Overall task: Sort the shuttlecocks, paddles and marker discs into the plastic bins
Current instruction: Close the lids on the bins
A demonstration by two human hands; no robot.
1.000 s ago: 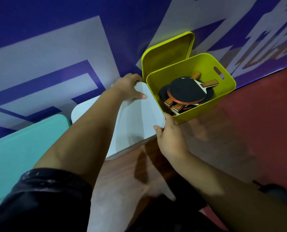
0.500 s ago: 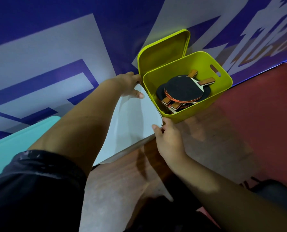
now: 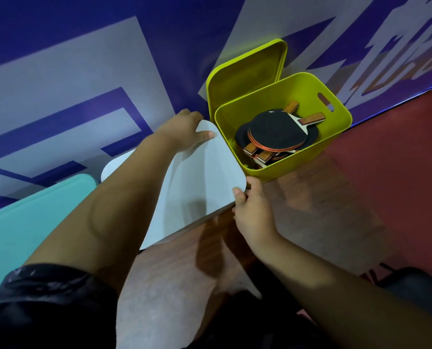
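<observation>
Both hands pinch the white lid [image 3: 200,182]: left hand [image 3: 184,132] at its far corner, right hand [image 3: 254,210] at its near corner. Paddles [image 3: 278,132] lie in the open yellow bin [image 3: 310,157], just right of the lid, at the wooden surface's [image 3: 310,210] far edge. Probably the lidding step. Next move calls for level lowering and an even press.

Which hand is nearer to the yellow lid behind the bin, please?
Left. The left hand is beside the yellow lid; the right hand is in front of the bin, farther off.

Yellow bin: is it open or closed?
Open. The yellow bin has no lid on top. Its yellow lid stands up behind it, and you can see the paddles lying inside.
</observation>
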